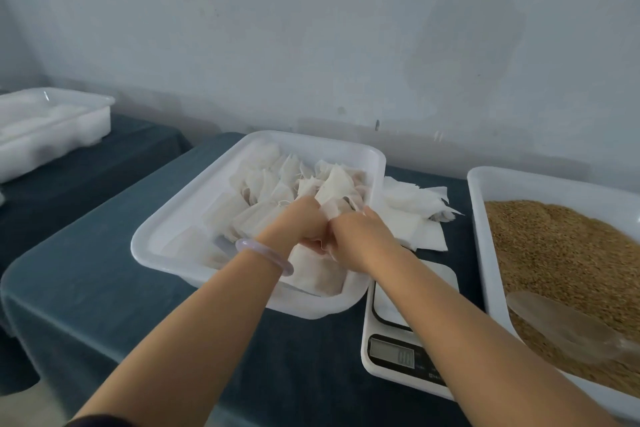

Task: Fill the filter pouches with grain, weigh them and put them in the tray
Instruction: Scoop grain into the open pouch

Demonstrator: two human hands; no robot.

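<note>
On table: three trays (pixel 194 218), one scale (pixel 398 354), two hands (pixel 298 222).

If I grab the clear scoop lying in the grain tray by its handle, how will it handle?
The scoop looks like thin clear plastic, so probably stiff and light when empty. It lies loosely on the grain, so it should lift free easily, though grains may slide off it. Loaded, the bowl end would likely feel front-heavy and could spill if tilted.
</note>
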